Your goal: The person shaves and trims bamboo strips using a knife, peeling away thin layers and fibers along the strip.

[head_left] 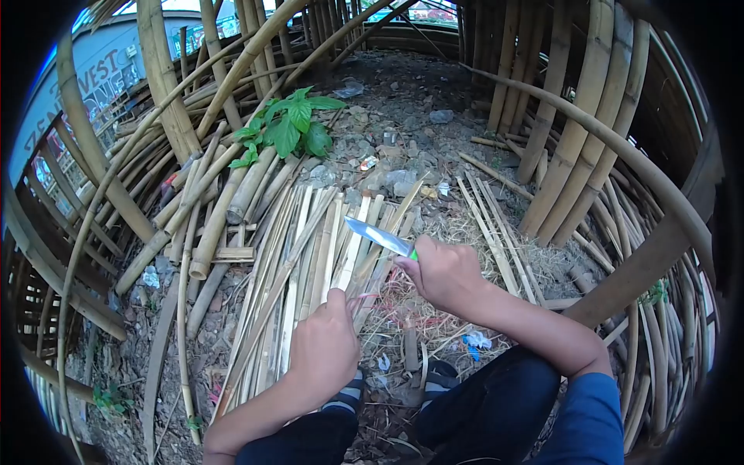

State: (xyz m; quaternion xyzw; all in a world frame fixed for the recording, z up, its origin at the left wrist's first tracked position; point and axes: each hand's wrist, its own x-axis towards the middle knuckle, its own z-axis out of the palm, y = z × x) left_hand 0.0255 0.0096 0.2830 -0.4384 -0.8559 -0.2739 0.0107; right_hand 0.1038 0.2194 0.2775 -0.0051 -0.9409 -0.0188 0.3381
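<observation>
My right hand (446,273) is closed around the green handle of a knife (380,237), whose bright blade points up and to the left. Below and left of it, my left hand (325,341) is closed, and a pale split bamboo strip (353,246) rises from its top toward the blade. Whether the blade touches that strip I cannot tell. Under and beside my left hand lies a pile of long bamboo strips (271,287), roughly side by side. Thin pinkish strands (364,297) show next to my left fingers.
Bamboo poles (221,209) are heaped on the left, beside a green leafy plant (291,128). Upright bamboo posts (577,116) and a curved pole (612,139) stand at the right. A few strips (492,229) lie on straw, and stony ground (387,116) stretches ahead.
</observation>
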